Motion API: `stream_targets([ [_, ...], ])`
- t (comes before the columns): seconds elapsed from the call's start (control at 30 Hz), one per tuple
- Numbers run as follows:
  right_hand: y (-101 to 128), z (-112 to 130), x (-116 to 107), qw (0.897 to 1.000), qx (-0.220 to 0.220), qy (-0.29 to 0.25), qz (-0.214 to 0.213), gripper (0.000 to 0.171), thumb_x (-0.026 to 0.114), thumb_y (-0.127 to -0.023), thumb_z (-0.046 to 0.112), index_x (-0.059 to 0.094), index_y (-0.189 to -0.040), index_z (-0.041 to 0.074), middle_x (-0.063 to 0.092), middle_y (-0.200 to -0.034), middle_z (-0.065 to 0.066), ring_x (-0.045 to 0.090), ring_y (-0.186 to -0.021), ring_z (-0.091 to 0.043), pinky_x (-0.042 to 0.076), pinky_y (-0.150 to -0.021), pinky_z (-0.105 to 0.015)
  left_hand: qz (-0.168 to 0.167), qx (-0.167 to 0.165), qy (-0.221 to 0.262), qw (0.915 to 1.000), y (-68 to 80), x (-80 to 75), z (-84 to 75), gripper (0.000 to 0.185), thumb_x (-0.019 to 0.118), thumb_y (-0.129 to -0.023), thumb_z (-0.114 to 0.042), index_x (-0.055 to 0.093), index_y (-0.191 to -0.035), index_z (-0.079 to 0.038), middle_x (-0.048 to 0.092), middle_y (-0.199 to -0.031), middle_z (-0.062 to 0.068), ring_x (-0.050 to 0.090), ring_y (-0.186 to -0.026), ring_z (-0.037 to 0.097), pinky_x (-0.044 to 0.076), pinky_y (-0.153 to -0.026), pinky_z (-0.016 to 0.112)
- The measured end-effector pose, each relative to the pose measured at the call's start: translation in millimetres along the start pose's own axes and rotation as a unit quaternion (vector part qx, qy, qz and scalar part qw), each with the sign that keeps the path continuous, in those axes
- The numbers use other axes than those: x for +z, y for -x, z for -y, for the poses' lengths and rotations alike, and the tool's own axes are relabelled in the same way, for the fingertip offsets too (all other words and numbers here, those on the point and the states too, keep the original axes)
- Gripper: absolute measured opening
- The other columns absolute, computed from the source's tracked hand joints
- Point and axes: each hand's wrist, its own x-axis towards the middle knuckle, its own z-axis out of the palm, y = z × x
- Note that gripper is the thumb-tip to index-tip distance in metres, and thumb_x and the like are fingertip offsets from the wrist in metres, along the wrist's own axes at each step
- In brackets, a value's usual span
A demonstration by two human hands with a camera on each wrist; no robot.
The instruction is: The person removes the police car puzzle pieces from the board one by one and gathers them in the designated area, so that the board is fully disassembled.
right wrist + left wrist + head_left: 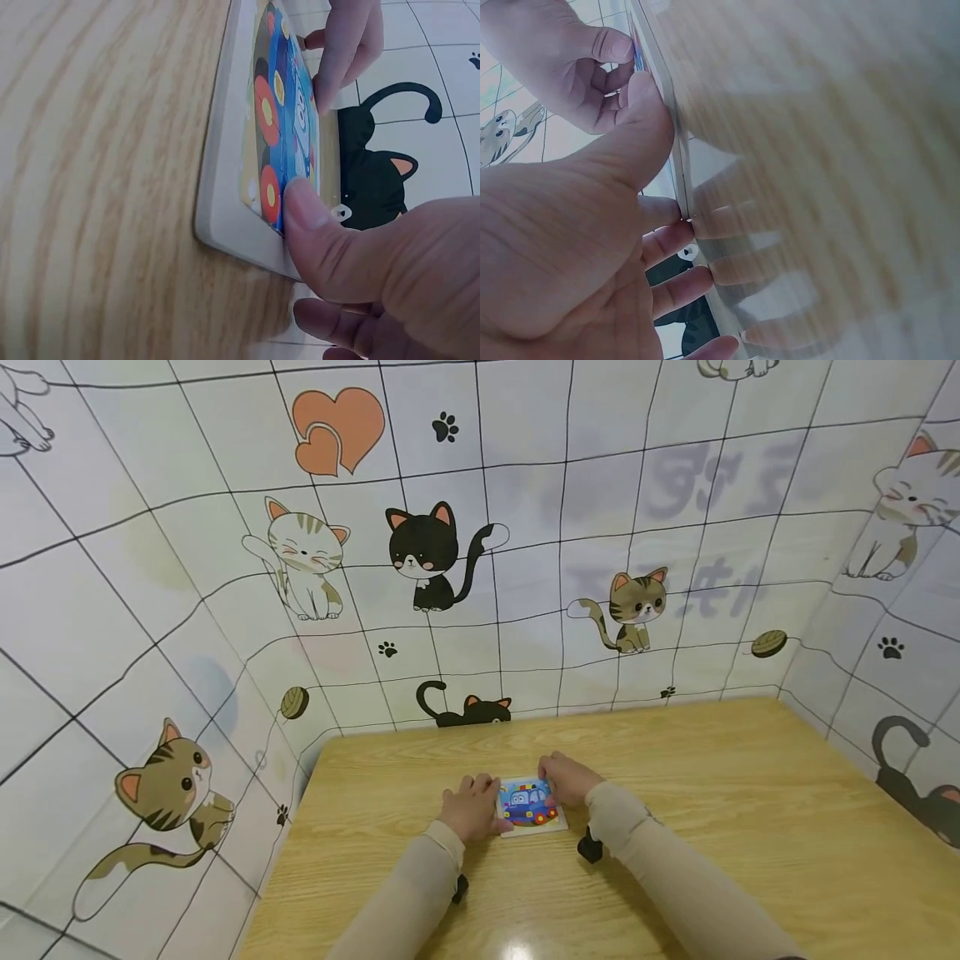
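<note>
A small picture puzzle board (528,808) lies flat on the wooden table. Its pale raised frame (222,191) surrounds a blue cartoon car with red and yellow wheels. My left hand (469,810) holds the board's left side, thumb at the near corner and index fingertip by the far one. Its other fingers (679,292) spread out with their tips on the table. At the right side, my right hand (572,779) grips the board; its thumb (307,206) presses on the picture's corner by the wheels, while the remaining fingers curl beyond the edge.
The wooden table (697,793) reaches back to a wall covering (525,552) printed with cats, hearts and paw marks. Similar side walls stand left and right. Dark wrist devices (590,846) sit under both beige sleeves (660,868).
</note>
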Motion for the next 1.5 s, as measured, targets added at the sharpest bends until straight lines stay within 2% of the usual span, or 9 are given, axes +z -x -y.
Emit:
stream_targets([
  [0.13,0,2,1,1.0,0.01,0.006,0.004,0.033,0.081,-0.078,0.016,0.058,-0.101,0.01,0.051,-0.095,-0.004,0.051,-0.083,-0.019,0.047,-0.083,-0.039,0.002,-0.005,-0.003,1.0,-1.0,2.2,-0.5,0.084,0.053,-0.084,-0.069,0.036,-0.151,-0.021,0.036,-0.149,0.0,0.039,-0.123,0.023,0.043,-0.085,0.051],
  [0.3,2,2,2,1.0,0.008,-0.006,0.008,0.033,0.08,-0.079,0.012,0.057,-0.103,0.006,0.051,-0.096,-0.005,0.052,-0.085,-0.019,0.047,-0.085,-0.038,0.008,-0.004,-0.003,1.0,-3.1,5.9,0.0,0.084,0.052,-0.084,-0.069,0.035,-0.151,-0.021,0.035,-0.149,-0.001,0.038,-0.125,0.024,0.043,-0.086,0.052],
  [0.5,-2,2,-1,1.0,0.003,-0.003,0.015,0.032,0.081,-0.078,0.013,0.058,-0.098,0.004,0.052,-0.094,-0.005,0.052,-0.085,-0.019,0.047,-0.085,-0.038,0.0,-0.007,-0.021,0.9998,-5.0,7.8,0.6,0.085,0.049,-0.084,-0.071,0.033,-0.152,-0.022,0.035,-0.149,-0.001,0.038,-0.124,0.024,0.044,-0.085,0.051],
  [0.87,-16,-5,-1,0.997,0.033,0.004,0.077,0.037,0.082,-0.078,0.02,0.053,-0.098,0.009,0.047,-0.095,-0.005,0.047,-0.086,-0.019,0.045,-0.084,-0.038,0.005,-0.006,-0.026,0.9996,-4.9,9.2,0.2,0.084,0.047,-0.085,-0.072,0.032,-0.152,-0.023,0.034,-0.15,-0.002,0.038,-0.125,0.023,0.044,-0.087,0.051],
  [1.07,-16,-6,-1,0.997,0.017,-0.002,0.069,0.034,0.081,-0.079,0.017,0.052,-0.093,0.01,0.045,-0.093,-0.005,0.046,-0.084,-0.02,0.043,-0.081,-0.038,-0.001,-0.005,-0.043,0.9991,-6.8,11.7,2.2,0.084,0.043,-0.086,-0.072,0.029,-0.153,-0.024,0.033,-0.151,-0.003,0.037,-0.125,0.023,0.045,-0.089,0.054],
  [1.37,-11,3,-4,0.998,0.012,-0.017,0.051,0.037,0.081,-0.078,0.013,0.052,-0.099,0.005,0.049,-0.095,-0.006,0.049,-0.086,-0.02,0.045,-0.085,-0.039,-0.003,-0.01,-0.041,0.9991,-3.5,7.6,0.2,0.083,0.045,-0.086,-0.071,0.032,-0.152,-0.023,0.035,-0.149,-0.002,0.038,-0.123,0.023,0.045,-0.089,0.053],
  [1.5,-10,2,-5,0.998,0.018,-0.027,0.055,0.037,0.081,-0.078,0.012,0.05,-0.098,0.007,0.048,-0.096,-0.006,0.049,-0.087,-0.02,0.045,-0.085,-0.039,-0.011,-0.001,-0.039,0.9992,-1.4,6.9,-1.4,0.077,0.046,-0.087,-0.068,0.029,-0.153,-0.031,0.038,-0.146,-0.001,0.04,-0.119,0.023,0.046,-0.087,0.054],
])
